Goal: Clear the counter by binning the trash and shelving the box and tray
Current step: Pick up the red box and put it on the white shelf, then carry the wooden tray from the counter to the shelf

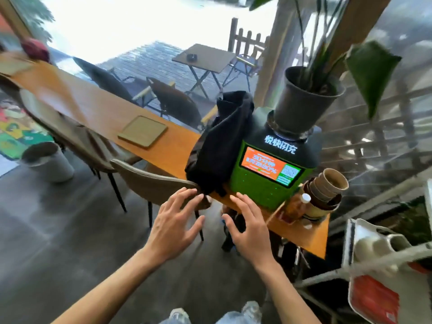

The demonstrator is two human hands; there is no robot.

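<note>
Head view: both hands are extended forward, palms down, fingers spread wide and holding nothing. The left hand [174,220] hovers over the back of a grey chair [154,183]; the right hand [249,226] hovers at the near edge of the worktop [163,148], just in front of a green charging station [268,174]. A black cloth [222,141] is draped against the left side of the station, and a dark plant pot [304,106] stands on top of it. At the right end of the worktop, beside the station, sits a cardboard box [278,212] holding a stack of brown paper cups [327,190] and a plastic bottle [300,204] with a white cap. Further along the worktop, near its front edge and well apart from the box, lies a flat square wooden tray [143,130]. On the floor to the left stands a grey bin [48,161]. A white shelf rack [374,260] occupies the lower right; its contents are too blurred to identify.
</note>
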